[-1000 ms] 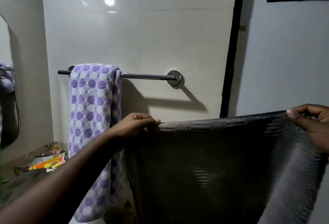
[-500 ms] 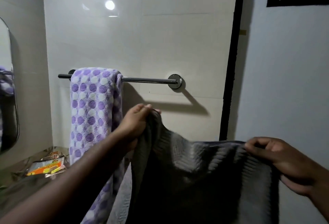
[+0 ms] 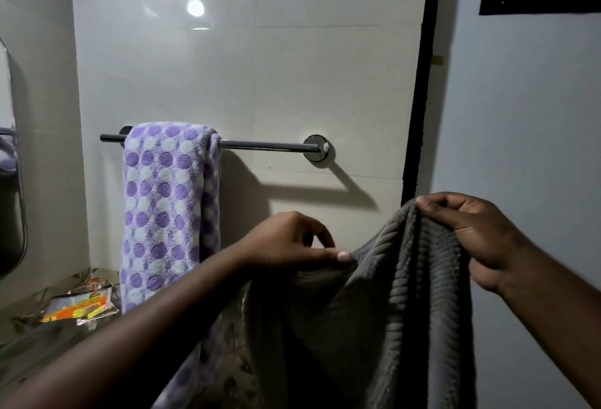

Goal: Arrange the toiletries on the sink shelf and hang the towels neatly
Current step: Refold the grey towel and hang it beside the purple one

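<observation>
A ribbed grey towel (image 3: 400, 317) hangs bunched between my hands, below and to the right of the chrome towel bar (image 3: 266, 146). My right hand (image 3: 471, 236) grips its top fold, held higher. My left hand (image 3: 292, 242) pinches an edge of the same towel a little lower, to the left. A purple and white polka-dot towel (image 3: 166, 207) is draped over the left end of the bar and hangs straight down. The right half of the bar is bare.
A sink counter (image 3: 39, 337) at lower left holds an orange and yellow packet (image 3: 78, 306). A mirror edge (image 3: 13, 181) shows at far left. A black door frame (image 3: 419, 99) runs down right of the bar, and a black hook rail (image 3: 540, 3) is mounted at upper right.
The grey towel was stretched wide between my hands; now my hands have come close together, folding it into a narrow bunch. My right hand rose and my left hand dropped lower.
</observation>
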{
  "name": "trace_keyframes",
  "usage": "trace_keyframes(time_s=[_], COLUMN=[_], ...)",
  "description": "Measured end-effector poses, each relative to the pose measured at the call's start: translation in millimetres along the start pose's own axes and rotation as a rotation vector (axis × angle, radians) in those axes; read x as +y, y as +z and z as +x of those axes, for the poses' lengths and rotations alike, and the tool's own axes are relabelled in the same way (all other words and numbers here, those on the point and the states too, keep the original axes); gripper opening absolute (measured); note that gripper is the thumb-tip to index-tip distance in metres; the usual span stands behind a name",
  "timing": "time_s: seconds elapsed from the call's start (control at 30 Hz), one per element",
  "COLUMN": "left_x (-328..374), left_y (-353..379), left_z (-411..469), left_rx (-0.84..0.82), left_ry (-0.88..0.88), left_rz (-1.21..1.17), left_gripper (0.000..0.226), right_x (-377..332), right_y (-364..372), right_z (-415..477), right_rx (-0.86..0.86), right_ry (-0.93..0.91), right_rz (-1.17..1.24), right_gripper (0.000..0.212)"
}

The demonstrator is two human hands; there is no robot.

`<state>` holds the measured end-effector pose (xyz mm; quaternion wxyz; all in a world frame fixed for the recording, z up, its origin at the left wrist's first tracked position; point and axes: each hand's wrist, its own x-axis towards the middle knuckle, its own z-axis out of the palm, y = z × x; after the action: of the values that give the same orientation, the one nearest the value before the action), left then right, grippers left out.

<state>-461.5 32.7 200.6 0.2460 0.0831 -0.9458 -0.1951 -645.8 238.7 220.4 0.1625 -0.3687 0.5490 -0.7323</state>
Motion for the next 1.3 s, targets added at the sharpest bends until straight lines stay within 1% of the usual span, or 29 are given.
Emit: trace_keyframes(time_s=[0.07, 0.1, 0.13, 0.23, 0.27, 0.33, 0.37, 0.4, 0.43, 0.47, 0.5, 0.53, 0.57, 0.6, 0.67, 0.7, 0.77, 0.8, 0.83, 0.87, 0.9, 0.93, 1.0, 1.07, 1.13, 1.17, 1.2, 1.23, 1.3], left_x=[-6, -9, -12, -23, -26, -33, -33, -32, -24, -14, -4, 5, 15, 26, 46, 52, 57, 56, 57, 56, 54, 53, 55, 56, 54, 52, 50, 49, 49], left_y=[-9, -11, -12, -17, -18, -19, -17, -12, -6, 0, 5, 9, 15, 20, 28, 31, 29, 26, 21, 18, 15, 13, 7, -5, -22, -31, -38, -43, -39], left_z=[-8, -9, -9, -8, -9, -9, -9, -9, -10, -9, -9, -6, -3, -1, 2, 6, 14, 18, 20, 22, 23, 24, 25, 26, 23, 20, 17, 12, 6], left_rx=[-0.205, -0.254, -0.244, -0.038, -0.015, -0.056, -0.079, -0.069, -0.014, 0.083, 0.177, 0.232, 0.224, 0.174, 0.088, 0.093, 0.186, 0.258, 0.331, 0.388, 0.413, 0.419, 0.444, 0.523, 0.611, 0.631, 0.59, 0.489, 0.199], left_ry=[-0.03, -0.038, -0.039, -0.016, -0.027, -0.057, -0.056, -0.062, -0.083, -0.132, -0.173, -0.176, -0.149, -0.103, -0.037, -0.02, -0.038, -0.045, -0.052, -0.048, -0.028, -0.003, 0.044, 0.092, 0.125, 0.131, 0.117, 0.083, -0.002], left_rz=[0.081, 0.15, 0.218, 0.344, 0.346, 0.382, 0.328, 0.169, -0.09, -0.359, -0.566, -0.7, -0.794, -0.86, -0.899, -0.92, -0.939, -0.874, -0.705, -0.468, -0.262, -0.14, -0.095, -0.058, 0.031, 0.084, 0.134, 0.177, 0.218], left_gripper=[0.04, 0.042, 0.044, 0.041, 0.039, 0.029, 0.021, 0.017, 0.023, 0.032, 0.04, 0.044, 0.041, 0.035, 0.022, 0.016, 0.009, 0.013, 0.018, 0.02, 0.023, 0.025, 0.024, 0.018, 0.014, 0.02, 0.032, 0.045, 0.059], right_x=[-5, -6, -7, -6, -5, -2, 0, 3, 6, 9, 12, 15, 18, 20, 23, 24, 22, 21, 21, 21, 22, 22, 26, 36, 51, 56, 59, 59, 53], right_y=[-12, -17, -20, -27, -28, -26, -23, -20, -14, -7, 2, 12, 22, 33, 51, 56, 60, 60, 59, 59, 57, 56, 50, 41, 30, 26, 21, 18, 19], right_z=[2, 2, 3, 3, 2, 1, 0, -2, -3, -6, -9, -12, -14, -16, -17, -16, -15, -16, -16, -16, -16, -17, -19, -25, -33, -36, -37, -35, -26], right_rx=[0.031, 0.042, 0.049, 0.07, 0.073, 0.058, 0.049, 0.038, 0.023, 0.006, -0.016, -0.039, -0.064, -0.087, -0.136, -0.146, -0.156, -0.17, -0.191, -0.214, -0.235, -0.26, -0.316, -0.417, -0.487, -0.481, -0.444, -0.385, -0.285], right_ry=[-0.012, -0.018, -0.02, -0.016, -0.013, -0.006, -0.006, -0.01, -0.016, -0.02, -0.023, -0.027, -0.033, -0.031, -0.024, -0.026, 0.001, 0.023, 0.04, 0.057, 0.068, 0.082, 0.137, 0.235, 0.318, 0.329, 0.324, 0.304, 0.252], right_rz=[-0.016, -0.03, -0.046, -0.073, -0.073, -0.074, -0.079, -0.087, -0.092, -0.091, -0.091, -0.1, -0.114, -0.124, -0.118, -0.102, -0.056, -0.025, 0.0, 0.02, 0.04, 0.067, 0.083, 0.017, -0.037, -0.033, -0.002, 0.05, 0.149], right_gripper=[0.009, 0.009, 0.008, 0.006, 0.006, 0.006, 0.006, 0.007, 0.008, 0.008, 0.008, 0.008, 0.008, 0.009, 0.011, 0.014, 0.016, 0.015, 0.017, 0.019, 0.022, 0.025, 0.033, 0.031, 0.037, 0.041, 0.041, 0.037, 0.028])
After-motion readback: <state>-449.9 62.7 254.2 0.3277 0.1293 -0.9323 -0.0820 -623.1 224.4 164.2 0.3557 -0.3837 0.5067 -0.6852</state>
